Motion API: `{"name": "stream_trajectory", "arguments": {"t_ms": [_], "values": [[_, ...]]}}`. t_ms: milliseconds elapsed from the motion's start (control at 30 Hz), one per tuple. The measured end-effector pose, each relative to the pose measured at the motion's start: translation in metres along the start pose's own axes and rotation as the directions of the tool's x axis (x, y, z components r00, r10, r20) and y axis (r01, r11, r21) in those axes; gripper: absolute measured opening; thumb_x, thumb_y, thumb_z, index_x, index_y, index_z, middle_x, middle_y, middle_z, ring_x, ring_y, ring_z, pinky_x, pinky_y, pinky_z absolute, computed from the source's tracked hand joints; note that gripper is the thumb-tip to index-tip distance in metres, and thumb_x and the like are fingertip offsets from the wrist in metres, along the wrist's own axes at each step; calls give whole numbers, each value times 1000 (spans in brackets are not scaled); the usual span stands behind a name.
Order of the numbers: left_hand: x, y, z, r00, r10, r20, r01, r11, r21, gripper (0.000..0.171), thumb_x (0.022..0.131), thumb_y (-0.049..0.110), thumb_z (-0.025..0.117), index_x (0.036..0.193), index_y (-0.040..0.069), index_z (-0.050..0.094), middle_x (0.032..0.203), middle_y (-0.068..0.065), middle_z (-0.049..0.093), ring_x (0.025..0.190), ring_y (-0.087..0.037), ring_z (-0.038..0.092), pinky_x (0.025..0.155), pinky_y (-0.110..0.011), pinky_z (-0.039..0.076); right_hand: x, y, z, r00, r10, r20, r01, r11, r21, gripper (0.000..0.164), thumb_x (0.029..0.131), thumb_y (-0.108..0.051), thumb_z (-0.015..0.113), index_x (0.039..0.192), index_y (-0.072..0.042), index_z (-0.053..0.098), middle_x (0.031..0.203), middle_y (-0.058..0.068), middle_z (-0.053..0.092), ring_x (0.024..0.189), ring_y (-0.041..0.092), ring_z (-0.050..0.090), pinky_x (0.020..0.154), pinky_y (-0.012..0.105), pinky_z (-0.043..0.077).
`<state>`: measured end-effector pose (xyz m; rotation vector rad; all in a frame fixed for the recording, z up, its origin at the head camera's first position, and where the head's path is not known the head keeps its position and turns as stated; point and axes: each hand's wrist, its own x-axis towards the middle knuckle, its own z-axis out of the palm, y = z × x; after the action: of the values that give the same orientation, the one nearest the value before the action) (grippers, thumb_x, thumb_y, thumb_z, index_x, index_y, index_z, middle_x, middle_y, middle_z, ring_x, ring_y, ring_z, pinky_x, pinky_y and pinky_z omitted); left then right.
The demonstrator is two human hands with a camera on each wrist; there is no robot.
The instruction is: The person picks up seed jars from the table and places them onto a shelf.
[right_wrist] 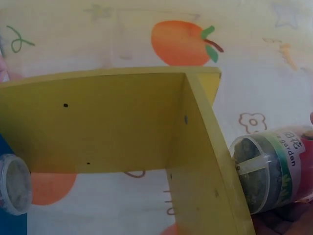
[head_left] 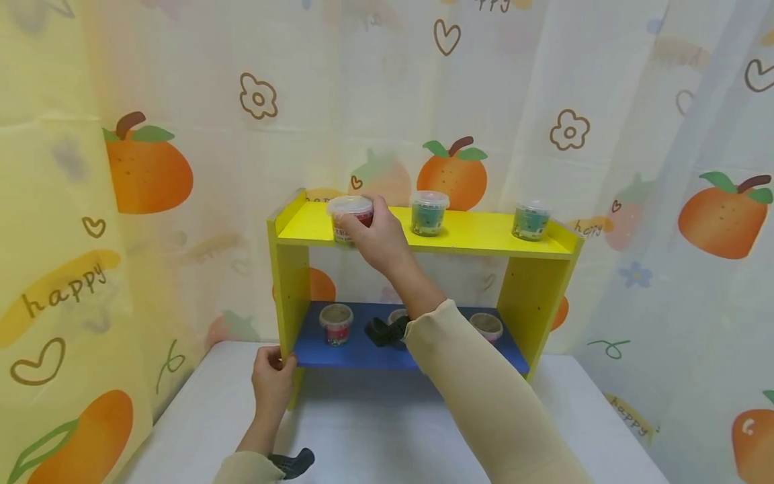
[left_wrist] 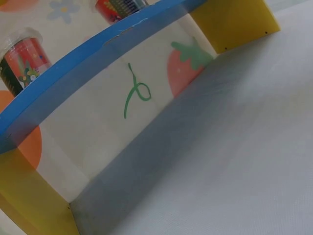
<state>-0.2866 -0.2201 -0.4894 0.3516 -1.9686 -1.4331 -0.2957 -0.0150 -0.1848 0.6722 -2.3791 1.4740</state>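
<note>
My right hand (head_left: 382,240) grips a small clear plastic tub with a red label (head_left: 345,232) over the left part of the yellow top shelf (head_left: 387,232). In the right wrist view, the bottom of this tub (right_wrist: 266,174) is close beside the yellow board's edge, with dark contents showing through it. Down at the lower left, my left hand (head_left: 273,380) pinches the front edge of the rack's yellow side panel (head_left: 287,296), level with the blue shelf (head_left: 363,359). The left wrist view looks under that blue shelf (left_wrist: 98,49) and shows none of the hand.
Two teal-labelled tubs stand on the top shelf, one at the middle (head_left: 429,215) and one at the right (head_left: 532,223). On the blue shelf are a red-labelled tub (head_left: 336,326), one partly behind my right wrist, and another at the right (head_left: 486,325). A white table (head_left: 363,423) bears the rack; a printed curtain (head_left: 338,101) hangs behind.
</note>
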Motion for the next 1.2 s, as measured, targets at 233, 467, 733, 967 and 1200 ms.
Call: {"name": "stream_trajectory", "arguments": {"t_ms": [233, 467, 733, 967, 1200], "values": [[0, 0, -1, 1000, 0, -4, 0, 1000, -8, 23, 90, 10, 67, 107, 0, 55, 94, -13, 58, 81, -20, 50, 62, -18, 44, 11, 0, 1, 998, 49, 28, -50, 999, 11, 68, 90, -52, 61, 142, -15, 38, 130, 5, 54, 108, 19, 54, 90, 34, 52], [2, 0, -3, 1000, 8, -8, -8, 1000, -4, 22, 90, 10, 66, 107, 0, 55, 94, -13, 57, 81, -19, 49, 63, -17, 43, 19, -5, 4, 995, 84, 52, -84, 996, 4, 70, 90, -55, 61, 142, -15, 37, 131, 3, 53, 110, 19, 54, 94, 36, 51], [1, 0, 0, 1000, 8, -7, -8, 1000, 22, 22, 87, 9, 69, 104, 1, 57, 92, -12, 59, 78, -16, 49, 63, -18, 42, 30, -5, 6, 988, 136, 76, -132, 990, -47, 64, 90, -52, 60, 136, -12, 40, 124, 3, 55, 107, 20, 55, 90, 33, 50], [0, 5, -2, 1000, 13, 4, -13, 998, 67, 22, 84, 10, 71, 101, 2, 59, 93, -15, 65, 78, -13, 52, 66, -19, 43, 43, -2, 7, 982, 137, 130, -127, 989, -80, 63, 90, -56, 60, 133, -13, 45, 123, 2, 56, 106, 19, 55, 90, 33, 50], [2, 10, -3, 1000, 9, -7, -8, 997, 79, 27, 86, 17, 74, 101, 1, 58, 93, -15, 64, 80, -18, 51, 65, -16, 41, 50, -2, 9, 980, 138, 140, -124, 987, -105, 71, 90, -59, 59, 142, -13, 42, 130, 2, 55, 112, 19, 53, 98, 34, 47]]}}
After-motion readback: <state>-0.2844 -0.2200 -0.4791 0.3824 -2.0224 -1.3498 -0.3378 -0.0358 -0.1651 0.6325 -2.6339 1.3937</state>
